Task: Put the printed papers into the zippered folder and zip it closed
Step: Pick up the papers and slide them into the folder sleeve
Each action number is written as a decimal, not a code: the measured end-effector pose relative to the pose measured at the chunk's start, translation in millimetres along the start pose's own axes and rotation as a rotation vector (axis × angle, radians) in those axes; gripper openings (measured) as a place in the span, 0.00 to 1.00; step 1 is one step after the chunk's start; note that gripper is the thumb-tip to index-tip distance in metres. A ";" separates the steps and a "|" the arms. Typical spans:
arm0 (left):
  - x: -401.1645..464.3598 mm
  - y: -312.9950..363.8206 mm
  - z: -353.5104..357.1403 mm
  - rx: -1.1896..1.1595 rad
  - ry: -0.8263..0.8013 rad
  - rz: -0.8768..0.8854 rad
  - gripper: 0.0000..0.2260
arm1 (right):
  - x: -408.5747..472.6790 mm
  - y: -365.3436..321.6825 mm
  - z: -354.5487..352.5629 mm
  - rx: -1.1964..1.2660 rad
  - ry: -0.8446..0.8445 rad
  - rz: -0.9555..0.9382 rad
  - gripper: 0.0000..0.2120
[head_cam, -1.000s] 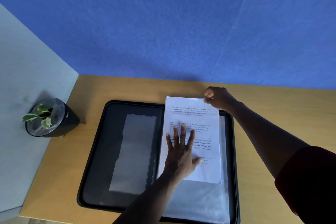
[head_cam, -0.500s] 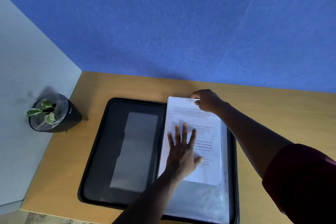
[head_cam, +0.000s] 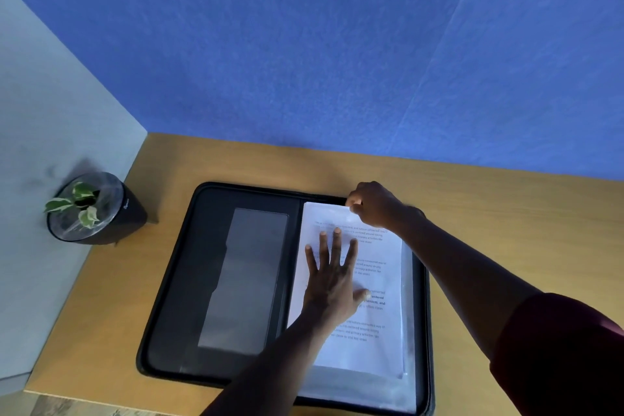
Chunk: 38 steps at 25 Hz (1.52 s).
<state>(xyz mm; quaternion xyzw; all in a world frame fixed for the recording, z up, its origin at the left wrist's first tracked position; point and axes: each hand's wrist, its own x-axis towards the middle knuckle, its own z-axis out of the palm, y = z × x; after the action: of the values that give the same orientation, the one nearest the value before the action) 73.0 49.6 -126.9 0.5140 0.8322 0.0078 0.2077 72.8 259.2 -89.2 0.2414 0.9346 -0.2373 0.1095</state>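
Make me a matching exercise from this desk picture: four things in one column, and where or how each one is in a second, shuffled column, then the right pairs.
Things
1. white printed papers
2. open black zippered folder
3. left hand
4. right hand

Places or states
A. pinches the far edge of the sheets
B. lies open flat on the wooden desk
C. lie on the right half of the case
D. presses flat, fingers spread, on the page

Pairs: 1-C, 2-B, 3-D, 4-A
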 end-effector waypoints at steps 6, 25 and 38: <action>0.3 0.1 1.1 -0.001 -0.002 -0.002 0.49 | -9.4 -3.7 8.3 0.087 0.002 0.059 0.06; -2.0 -0.1 -1.2 0.005 0.002 0.001 0.47 | -35.7 19.9 -5.2 0.091 -0.095 0.117 0.08; -3.4 2.0 -6.3 -0.054 -0.019 0.003 0.46 | -69.1 56.2 -10.1 0.109 0.111 0.239 0.11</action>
<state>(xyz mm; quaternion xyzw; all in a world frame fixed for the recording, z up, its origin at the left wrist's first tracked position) 73.8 48.9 -119.5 0.5096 0.8288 0.0258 0.2296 159.6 279.9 -80.4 0.3692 0.8896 -0.2592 0.0720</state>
